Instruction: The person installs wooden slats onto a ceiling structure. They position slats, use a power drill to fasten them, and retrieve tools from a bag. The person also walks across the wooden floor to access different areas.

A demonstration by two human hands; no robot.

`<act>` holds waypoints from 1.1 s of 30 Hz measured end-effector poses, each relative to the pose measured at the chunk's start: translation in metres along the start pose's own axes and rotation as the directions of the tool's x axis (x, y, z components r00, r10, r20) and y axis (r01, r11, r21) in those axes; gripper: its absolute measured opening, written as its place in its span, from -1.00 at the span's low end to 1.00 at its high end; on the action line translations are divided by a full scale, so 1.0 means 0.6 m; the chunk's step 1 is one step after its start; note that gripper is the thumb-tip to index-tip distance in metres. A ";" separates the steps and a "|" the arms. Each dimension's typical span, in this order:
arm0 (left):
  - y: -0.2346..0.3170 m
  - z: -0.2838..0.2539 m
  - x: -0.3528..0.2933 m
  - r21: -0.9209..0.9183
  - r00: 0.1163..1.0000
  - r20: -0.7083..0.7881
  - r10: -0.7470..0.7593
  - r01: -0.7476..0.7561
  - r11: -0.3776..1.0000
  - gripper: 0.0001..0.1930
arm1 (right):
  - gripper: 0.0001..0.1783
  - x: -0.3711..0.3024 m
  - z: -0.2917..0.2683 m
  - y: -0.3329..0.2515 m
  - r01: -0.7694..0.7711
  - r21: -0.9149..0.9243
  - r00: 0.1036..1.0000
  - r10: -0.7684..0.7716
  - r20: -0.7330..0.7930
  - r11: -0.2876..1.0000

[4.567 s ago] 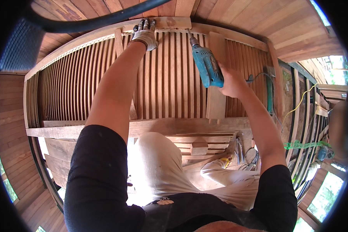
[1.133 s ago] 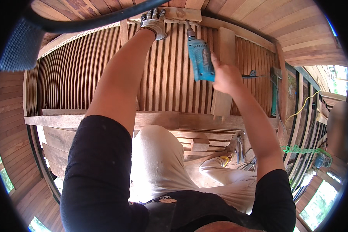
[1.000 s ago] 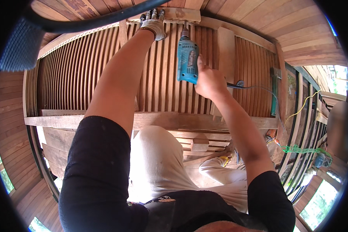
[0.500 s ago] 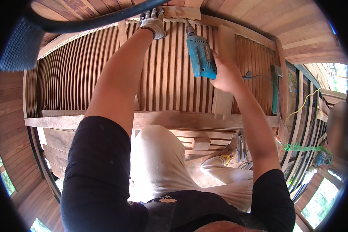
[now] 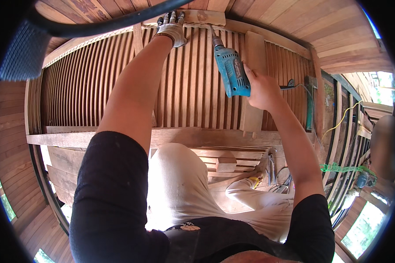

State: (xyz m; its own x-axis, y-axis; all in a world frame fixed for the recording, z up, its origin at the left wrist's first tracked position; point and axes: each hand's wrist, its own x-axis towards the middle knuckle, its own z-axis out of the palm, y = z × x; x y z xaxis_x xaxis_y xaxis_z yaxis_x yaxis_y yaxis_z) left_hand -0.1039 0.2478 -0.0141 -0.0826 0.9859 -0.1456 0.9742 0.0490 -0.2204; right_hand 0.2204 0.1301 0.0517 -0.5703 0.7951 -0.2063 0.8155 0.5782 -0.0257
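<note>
My left hand [image 5: 173, 31], in a pale work glove with dark fingertips, lies with its fingers spread at the far edge of a slatted wooden panel [image 5: 196, 83]. Its fingertips reach onto a short wooden board [image 5: 204, 17] there. My right hand [image 5: 264, 90] is bare and wraps round the grip of a blue power drill [image 5: 231, 70]. The drill's bit points away from me, with its tip near the board's front edge; whether it touches the wood I cannot tell. The trigger finger is hidden.
A loose plank [image 5: 253, 65] lies across the slats right of the drill. The near frame rail [image 5: 175, 136] runs before my knees. A dark cord [image 5: 300, 85] trails right from the drill. A green strap [image 5: 342, 168] and a yellow cord [image 5: 349, 118] are farther right.
My right hand has drawn the drill slightly back toward me and to the right, and its body is more tilted. My left hand stays in nearly the same place.
</note>
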 end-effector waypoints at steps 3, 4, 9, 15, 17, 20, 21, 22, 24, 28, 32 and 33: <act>0.003 -0.003 0.002 0.003 1.000 0.018 -0.003 0.003 1.000 0.11 | 0.09 -0.031 -0.008 -0.003 0.021 0.012 0.997 -0.022 0.080 1.000; 0.007 -0.005 0.003 0.013 1.000 0.023 -0.002 0.002 1.000 0.11 | 0.09 -0.046 -0.012 -0.005 0.035 0.015 0.993 -0.036 0.115 0.999; -0.016 -0.021 -0.002 -0.117 0.997 0.039 0.063 -0.058 0.991 0.11 | 0.13 -0.195 -0.040 -0.020 0.082 0.069 0.994 -0.077 -0.074 0.994; -0.011 -0.017 -0.038 -0.263 0.959 0.192 0.207 -0.153 0.952 0.13 | 0.15 -0.397 -0.090 -0.007 0.013 0.116 0.982 0.010 -0.190 0.993; 0.027 0.003 -0.120 -0.355 0.960 0.036 0.277 -0.247 0.902 -0.03 | 0.15 -0.443 -0.102 -0.001 -0.050 0.057 0.980 0.060 -0.189 0.997; 0.076 -0.008 -0.243 -0.515 0.922 0.041 0.384 -0.310 0.799 -0.21 | 0.15 -0.517 -0.108 0.016 -0.170 0.042 0.969 0.175 -0.175 0.985; 0.107 -0.059 -0.285 -0.566 0.861 0.203 0.467 -0.286 0.773 -0.28 | 0.14 -0.536 -0.109 0.024 -0.243 0.124 0.945 0.263 -0.193 0.962; 0.136 -0.109 -0.334 -0.593 0.772 0.370 0.517 -0.232 0.771 -0.34 | 0.14 -0.545 -0.096 0.034 -0.286 0.223 0.920 0.332 -0.209 0.932; 0.200 -0.128 -0.424 -0.600 0.660 0.389 0.643 -0.348 0.721 -0.52 | 0.00 -0.557 -0.110 0.020 -0.356 0.382 0.861 0.458 -0.221 0.853; 0.369 -0.056 -0.561 -0.360 0.257 0.642 0.722 -0.731 0.580 -0.40 | -0.22 -0.599 -0.108 0.035 -0.296 0.766 0.756 0.630 -0.176 0.570; 0.466 0.092 -0.658 -0.107 0.564 0.469 0.680 -0.728 0.677 -0.18 | -0.41 -0.624 -0.141 0.022 0.049 0.977 0.732 0.658 -0.176 0.207; 0.469 0.094 -0.668 -0.089 0.548 0.474 0.690 -0.749 0.656 -0.15 | -0.41 -0.630 -0.149 0.013 0.076 0.980 0.722 0.667 -0.183 0.186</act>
State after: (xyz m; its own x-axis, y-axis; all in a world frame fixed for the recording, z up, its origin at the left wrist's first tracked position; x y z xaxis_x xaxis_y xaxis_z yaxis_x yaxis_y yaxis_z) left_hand 0.1916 -0.1422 -0.0722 0.5269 0.4980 -0.6887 0.7200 -0.6922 0.0504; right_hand 0.4334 -0.1500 0.2167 0.1143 0.9934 0.0127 0.2052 -0.0111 -0.9786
